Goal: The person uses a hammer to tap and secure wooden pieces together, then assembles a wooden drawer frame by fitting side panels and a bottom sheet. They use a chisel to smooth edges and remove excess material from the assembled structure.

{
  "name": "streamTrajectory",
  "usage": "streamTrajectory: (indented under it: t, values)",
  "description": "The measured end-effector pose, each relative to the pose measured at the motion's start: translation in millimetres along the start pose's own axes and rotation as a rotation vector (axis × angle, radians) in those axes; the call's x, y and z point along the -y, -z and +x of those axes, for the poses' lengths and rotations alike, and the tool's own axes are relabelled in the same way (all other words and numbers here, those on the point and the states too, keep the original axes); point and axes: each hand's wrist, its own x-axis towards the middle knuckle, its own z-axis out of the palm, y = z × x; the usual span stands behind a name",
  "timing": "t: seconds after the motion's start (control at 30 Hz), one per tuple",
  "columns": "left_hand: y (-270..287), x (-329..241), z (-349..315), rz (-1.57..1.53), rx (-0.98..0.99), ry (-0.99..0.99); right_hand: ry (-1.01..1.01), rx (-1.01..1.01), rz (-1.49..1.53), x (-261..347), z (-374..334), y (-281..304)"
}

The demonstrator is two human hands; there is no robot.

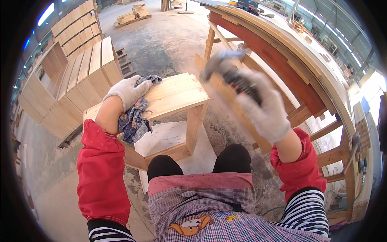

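Note:
My left hand, in a whitish work glove, is closed on a crumpled, dark patterned rag and rests on top of a pale wooden box frame. Part of the rag hangs over the near edge of the box; another bit sticks out past the fingers. To the right of the box, my gloved right hand is raised in the air, wrapped round the dark, red-marked handle of a hammer. Motion blurs the hammer's metal head, which is apart from the box.
Several pale wooden boxes stand on a pallet at the left. A long wooden workbench runs along the right side, its legs close to my right arm. Farther off, a pile of wood pieces lies on the concrete floor.

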Motion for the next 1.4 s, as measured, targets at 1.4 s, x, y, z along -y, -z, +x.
streamTrajectory:
  t: [1.4]
  values:
    - [-4, 7, 2, 0.093, -0.105, -0.019, 0.067, 0.057, -0.078, -26, 20, -9]
